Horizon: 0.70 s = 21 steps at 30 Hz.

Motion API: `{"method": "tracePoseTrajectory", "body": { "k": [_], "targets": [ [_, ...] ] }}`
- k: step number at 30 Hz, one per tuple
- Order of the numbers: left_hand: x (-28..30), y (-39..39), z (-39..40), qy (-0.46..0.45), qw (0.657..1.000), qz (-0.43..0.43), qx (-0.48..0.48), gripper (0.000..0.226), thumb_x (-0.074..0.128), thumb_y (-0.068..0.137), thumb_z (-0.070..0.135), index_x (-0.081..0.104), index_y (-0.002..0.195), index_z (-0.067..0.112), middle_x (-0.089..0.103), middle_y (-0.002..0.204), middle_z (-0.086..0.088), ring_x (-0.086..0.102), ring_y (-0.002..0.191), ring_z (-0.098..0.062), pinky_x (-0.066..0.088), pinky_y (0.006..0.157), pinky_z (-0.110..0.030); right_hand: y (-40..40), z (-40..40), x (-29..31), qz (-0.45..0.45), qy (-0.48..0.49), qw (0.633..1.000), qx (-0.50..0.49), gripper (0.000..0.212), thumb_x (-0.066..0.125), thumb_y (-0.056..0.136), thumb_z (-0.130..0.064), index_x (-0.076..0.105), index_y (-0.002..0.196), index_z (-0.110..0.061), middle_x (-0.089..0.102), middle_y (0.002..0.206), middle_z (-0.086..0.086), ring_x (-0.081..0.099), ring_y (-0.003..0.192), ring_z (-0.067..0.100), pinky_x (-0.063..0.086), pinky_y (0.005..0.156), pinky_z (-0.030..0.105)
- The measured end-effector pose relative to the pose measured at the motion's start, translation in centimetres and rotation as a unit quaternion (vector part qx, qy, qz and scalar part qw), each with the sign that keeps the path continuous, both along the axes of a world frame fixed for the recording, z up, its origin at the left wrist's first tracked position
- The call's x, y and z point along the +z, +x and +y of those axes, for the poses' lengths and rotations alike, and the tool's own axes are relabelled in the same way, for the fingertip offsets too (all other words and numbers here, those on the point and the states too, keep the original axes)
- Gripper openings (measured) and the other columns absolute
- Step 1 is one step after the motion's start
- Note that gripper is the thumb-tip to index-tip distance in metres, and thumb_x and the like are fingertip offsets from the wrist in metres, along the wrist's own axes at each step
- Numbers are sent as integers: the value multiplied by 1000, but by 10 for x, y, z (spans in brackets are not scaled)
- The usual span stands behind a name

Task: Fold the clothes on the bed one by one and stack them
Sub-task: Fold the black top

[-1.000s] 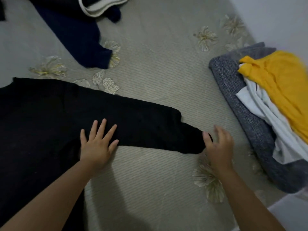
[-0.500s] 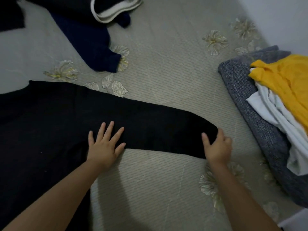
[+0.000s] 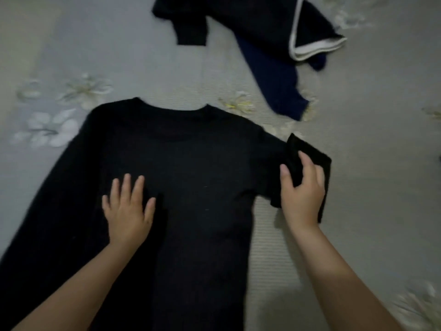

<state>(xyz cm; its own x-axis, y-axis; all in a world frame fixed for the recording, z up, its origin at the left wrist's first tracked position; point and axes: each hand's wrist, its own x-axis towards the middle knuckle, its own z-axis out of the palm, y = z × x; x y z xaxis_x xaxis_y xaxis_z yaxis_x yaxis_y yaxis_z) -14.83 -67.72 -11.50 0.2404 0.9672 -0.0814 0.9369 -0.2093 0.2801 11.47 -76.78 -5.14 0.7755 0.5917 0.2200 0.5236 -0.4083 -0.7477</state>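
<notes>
Head view: two hands, left (image 3: 127,211) flat, right (image 3: 303,187) gripping one black sweater (image 3: 191,163).

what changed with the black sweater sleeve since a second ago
The right hand gripped the cuff of the black sweater and carried the sleeve inward, doubling it back toward the body. The left hand slid from the sleeve base to the chest, still pressing flat. The navy clothes stay unfolded beyond on the bed.

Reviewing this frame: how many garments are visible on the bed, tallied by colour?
Black: 2, the sweater being folded and a top at the far edge
Navy: 1, a garment with white trim
Total: 3
</notes>
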Motion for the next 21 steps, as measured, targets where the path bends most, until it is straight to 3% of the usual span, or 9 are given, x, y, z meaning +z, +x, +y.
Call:
{"method": "tracePoseTrajectory", "body": {
  "k": [3,8,12,15,19,21],
  "targets": [
    [-1,-87,24,15,993,0,121,65,37,81,34,39,136,0,33,140,-32,24,131,-50,17,101,-65,-65,47,2,-13,-9,998,69,40,61,84,-11,55,120,6,51,106,28,39,89,4,17,77,-13],
    [-19,-185,57,-35,974,-5,223,59,44,92,28,28,141,0,31,137,-37,28,126,-53,23,102,-61,-156,116,-9,-12,-27,994,108,43,62,84,-8,52,126,-3,44,117,20,38,99,9,20,80,-11],
    [-36,-204,64,-36,983,-46,177,59,59,87,20,36,137,0,50,108,-39,49,93,-54,41,78,-59,-210,154,-23,-15,-54,991,122,46,62,84,-9,49,129,-5,39,125,18,35,106,8,19,81,-11],
    [-24,-212,82,-102,979,-72,163,59,46,94,22,17,146,16,58,100,-28,55,87,-42,40,67,-43,-241,174,-30,-28,-56,990,126,48,62,83,-5,48,129,-4,38,126,20,38,107,11,20,82,-11],
    [1,-250,131,-29,982,-92,162,61,45,94,24,13,146,20,60,99,-28,57,86,-43,41,69,-45,-279,204,-30,-38,-69,984,159,53,61,84,-4,43,133,-4,33,133,19,35,111,9,18,83,-12],
    [8,-274,164,7,984,-90,150,63,48,93,21,14,146,17,59,102,-31,56,87,-46,41,71,-48,-298,222,-37,-17,-109,972,205,61,62,84,-8,34,139,-8,26,141,17,32,119,10,18,93,-6]
  ]
}}
